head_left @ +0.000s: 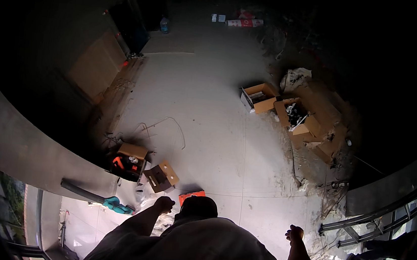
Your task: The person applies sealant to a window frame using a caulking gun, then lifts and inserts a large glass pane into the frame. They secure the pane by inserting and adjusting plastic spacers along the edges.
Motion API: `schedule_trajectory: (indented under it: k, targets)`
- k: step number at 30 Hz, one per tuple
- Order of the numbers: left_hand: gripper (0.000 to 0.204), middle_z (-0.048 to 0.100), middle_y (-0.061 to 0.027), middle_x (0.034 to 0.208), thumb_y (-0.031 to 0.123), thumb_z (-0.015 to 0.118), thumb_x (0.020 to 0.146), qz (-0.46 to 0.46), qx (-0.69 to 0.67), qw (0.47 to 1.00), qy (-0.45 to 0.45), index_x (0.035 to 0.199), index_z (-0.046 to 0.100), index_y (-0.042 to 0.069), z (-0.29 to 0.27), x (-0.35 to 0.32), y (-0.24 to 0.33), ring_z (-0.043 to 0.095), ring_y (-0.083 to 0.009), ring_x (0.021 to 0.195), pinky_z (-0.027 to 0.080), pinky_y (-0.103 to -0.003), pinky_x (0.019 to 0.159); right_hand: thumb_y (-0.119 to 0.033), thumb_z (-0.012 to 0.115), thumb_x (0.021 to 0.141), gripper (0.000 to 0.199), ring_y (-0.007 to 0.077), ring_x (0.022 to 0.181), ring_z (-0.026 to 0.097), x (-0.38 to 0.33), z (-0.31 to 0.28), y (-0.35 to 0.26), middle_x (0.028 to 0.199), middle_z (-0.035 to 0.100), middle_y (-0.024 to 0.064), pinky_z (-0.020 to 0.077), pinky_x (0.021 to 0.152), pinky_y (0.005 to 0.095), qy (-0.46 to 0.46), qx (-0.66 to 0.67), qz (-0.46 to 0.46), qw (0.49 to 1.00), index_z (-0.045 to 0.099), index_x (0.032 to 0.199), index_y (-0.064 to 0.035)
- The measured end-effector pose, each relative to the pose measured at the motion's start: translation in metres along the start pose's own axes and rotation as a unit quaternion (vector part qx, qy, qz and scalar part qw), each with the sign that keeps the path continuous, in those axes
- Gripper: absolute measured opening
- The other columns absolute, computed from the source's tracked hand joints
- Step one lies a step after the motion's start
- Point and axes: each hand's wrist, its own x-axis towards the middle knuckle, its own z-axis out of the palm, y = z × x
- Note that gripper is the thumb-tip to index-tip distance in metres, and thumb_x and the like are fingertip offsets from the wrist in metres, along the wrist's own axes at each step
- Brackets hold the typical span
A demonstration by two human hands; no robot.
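Observation:
My left hand (pixel 163 205) is raised in front of me, its fingers curled in; nothing shows in it. It is nearest to an open brown carton (pixel 162 177) and a red-orange box (pixel 191 196) on the floor. Off to the right, my right hand (pixel 295 234) has its fingers bent inward, and no object shows there either. Between the two arms, my pale shirt (pixel 221 253) fills the lower middle, with a dark rounded shape (pixel 199 207) just beyond it that I cannot make out.
A teal power tool (pixel 118 205) with a grey tube lies at left, near a carton holding orange items (pixel 122 162). Two open cartons (pixel 260 98) (pixel 296 116) stand at right beside debris. Farther off are a bottle (pixel 164 25) and a red-white roll (pixel 244 22). Dark metal railing (pixel 378 211) edges the right.

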Motion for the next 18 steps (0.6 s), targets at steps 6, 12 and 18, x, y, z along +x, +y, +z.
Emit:
schedule_trajectory:
  k: [6,12,18]
  targets:
    - [0.024,0.068,-0.0109,0.081,0.026,0.063,0.101,0.039,0.016,0.999,-0.007,0.091,0.065,0.004,0.001,0.102,-0.010,0.071,-0.0234,0.066,0.054,-0.035,0.053,-0.017,0.057,0.093,0.032,0.0122,0.044,0.040,0.088,0.125,-0.280,0.060,0.038,-0.0034,0.0245,0.041,0.0310,-0.124,0.029,-0.118,0.985,0.038,0.068,-0.0178]
    - [0.036,0.076,-0.0149,0.097,0.035,0.060,0.105,-0.096,0.209,0.972,-0.042,0.114,0.072,0.002,-0.062,0.161,0.081,0.077,-0.0228,0.074,0.061,-0.037,0.060,-0.023,0.065,0.096,0.015,0.0242,0.065,0.066,0.098,0.257,-0.325,0.083,0.068,0.0104,0.0487,0.053,0.0366,-0.145,-0.140,-0.130,0.971,0.063,0.093,-0.0085]
    - [0.033,0.075,-0.0136,0.090,0.037,0.076,0.090,-0.072,0.084,0.993,0.031,0.101,0.071,0.006,-0.221,0.290,0.209,0.074,-0.0284,0.082,0.060,-0.044,0.070,-0.022,0.066,0.097,0.019,0.0306,0.073,0.071,0.168,0.304,-0.331,0.089,0.072,0.0136,0.0552,0.062,0.0435,-0.165,-0.154,0.047,0.973,0.065,0.101,-0.0032]
